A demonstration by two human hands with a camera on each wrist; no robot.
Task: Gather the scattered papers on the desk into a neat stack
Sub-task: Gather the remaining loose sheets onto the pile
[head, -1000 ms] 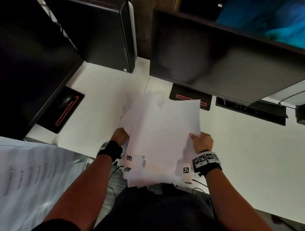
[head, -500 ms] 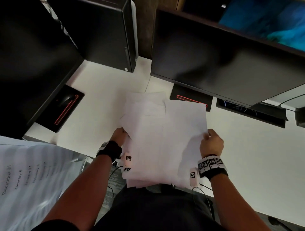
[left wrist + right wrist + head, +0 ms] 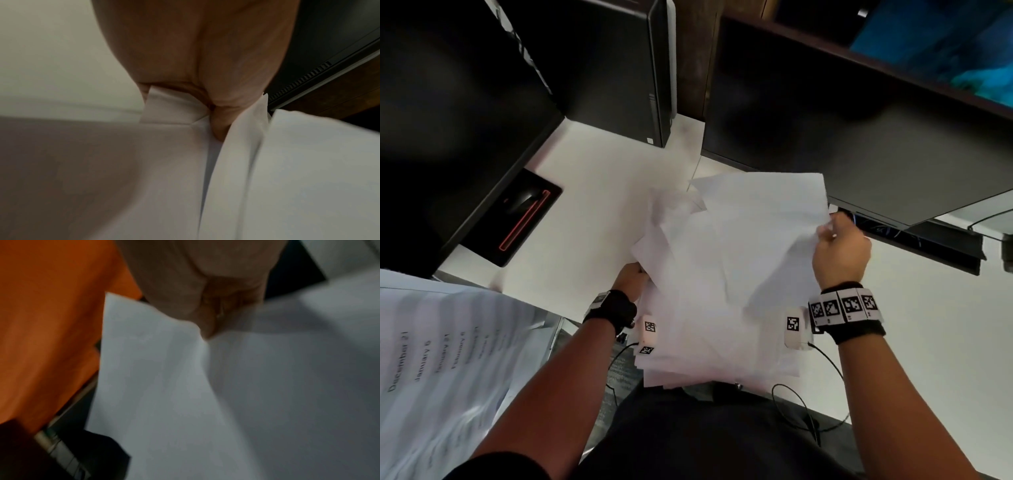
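White papers (image 3: 726, 274), loosely fanned with uneven edges, held above the tabletop (image 3: 599, 219) before the person's torso. Left hand (image 3: 631, 279) grips the left edge, thumb between sheets. Right hand (image 3: 840, 253) pinches the top sheet's far right corner, fingers (image 3: 825, 233) curled, just beside the monitor (image 3: 859, 130) edge. Bare tabletop lies left and right of the papers.

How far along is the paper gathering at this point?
Done: the loose papers are collected into one bundle, lifted off the desk. In hand: the left hand grips one side, the right hand pinches the opposite edge. Left: sheets sit fanned and skewed, so squaring them and setting the stack down remains.
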